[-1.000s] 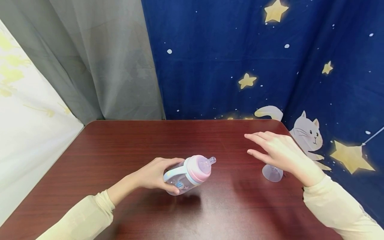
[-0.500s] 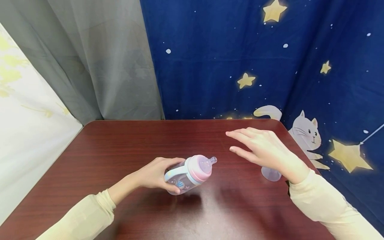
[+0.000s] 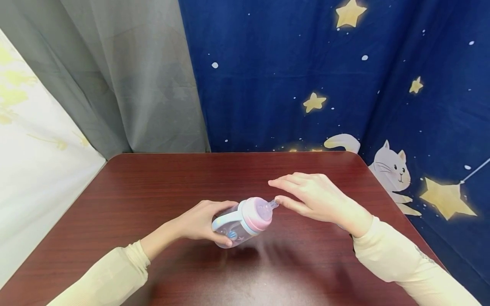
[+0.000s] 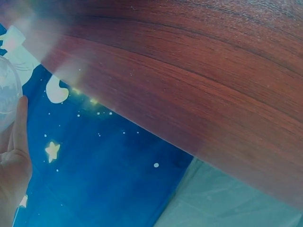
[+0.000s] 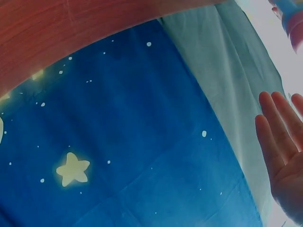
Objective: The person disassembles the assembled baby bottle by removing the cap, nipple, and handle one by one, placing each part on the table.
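A clear baby bottle [image 3: 245,223] with a pink collar, pale blue handles and a see-through nipple leans over to the right above the table. My left hand [image 3: 199,221] grips its body, thumb in front and fingers behind; the left wrist view catches part of that hand [image 4: 14,175] and the clear bottle wall [image 4: 7,90] at its left edge. Just right of the nipple [image 3: 272,204] is my right hand [image 3: 314,195], fingers extended. Its thumb tip overlaps the nipple's end; whether they touch I cannot tell. Straight fingers [image 5: 277,127] and the pink collar [image 5: 297,30] show in the right wrist view.
Everything is over a dark reddish wooden table [image 3: 172,178]. A clear dome-shaped piece, seen earlier on its right side, is almost wholly hidden behind my right wrist. Grey [image 3: 153,85] and blue star-patterned curtains [image 3: 268,76] hang behind the far edge.
My right hand has moved left from over the clear dome to the bottle's nipple, covering most of the dome. My left hand and the bottle have barely shifted.
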The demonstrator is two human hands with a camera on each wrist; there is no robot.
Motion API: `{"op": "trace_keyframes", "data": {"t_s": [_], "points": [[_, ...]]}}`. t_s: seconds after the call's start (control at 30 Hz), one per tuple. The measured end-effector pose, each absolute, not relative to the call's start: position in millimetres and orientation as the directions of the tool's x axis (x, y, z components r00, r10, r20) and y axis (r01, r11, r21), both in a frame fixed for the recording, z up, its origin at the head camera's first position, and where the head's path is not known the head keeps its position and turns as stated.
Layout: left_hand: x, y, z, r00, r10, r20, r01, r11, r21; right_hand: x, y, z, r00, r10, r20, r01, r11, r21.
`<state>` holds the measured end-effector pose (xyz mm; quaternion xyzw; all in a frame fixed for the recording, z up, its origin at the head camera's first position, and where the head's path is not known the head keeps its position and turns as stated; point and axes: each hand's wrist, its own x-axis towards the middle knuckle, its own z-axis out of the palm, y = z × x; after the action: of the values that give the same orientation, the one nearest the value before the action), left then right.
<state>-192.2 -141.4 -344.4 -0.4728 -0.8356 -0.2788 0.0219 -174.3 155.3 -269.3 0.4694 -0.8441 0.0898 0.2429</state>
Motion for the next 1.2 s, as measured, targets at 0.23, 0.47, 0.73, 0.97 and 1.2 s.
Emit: {"op": "trace_keyframes", "data": {"t_s": [0.23, 0.47, 0.73, 0.97, 1.2], "points": [[-191.4, -140.6, -344.8, -0.556, 0.778, 0.292, 0.800, 0.404, 0.444, -171.9, 150.5, -269.7, -0.428, -0.758, 0.492, -0.857, 0.514, 0.046], [-191.8, -136.7, -345.3, -0.550, 0.785, 0.285, 0.804, 0.405, 0.436, -167.5, 141.4, -274.0, -0.425, -0.779, 0.460, -0.867, 0.497, 0.040], [-191.5, -133.4, -344.5, -0.542, 0.787, 0.296, 0.813, 0.402, 0.421, -164.7, 130.3, -278.5, -0.432, -0.804, 0.409, -0.873, 0.487, 0.035], [-192.0, -132.6, -344.3, -0.536, 0.788, 0.304, 0.819, 0.397, 0.414, -163.6, 127.2, -281.2, -0.446, -0.805, 0.391, -0.873, 0.488, 0.010], [-192.2, -131.6, -344.9, -0.533, 0.792, 0.298, 0.822, 0.402, 0.402, -160.6, 128.2, -284.7, -0.499, -0.792, 0.351, -0.861, 0.499, -0.097]]}}
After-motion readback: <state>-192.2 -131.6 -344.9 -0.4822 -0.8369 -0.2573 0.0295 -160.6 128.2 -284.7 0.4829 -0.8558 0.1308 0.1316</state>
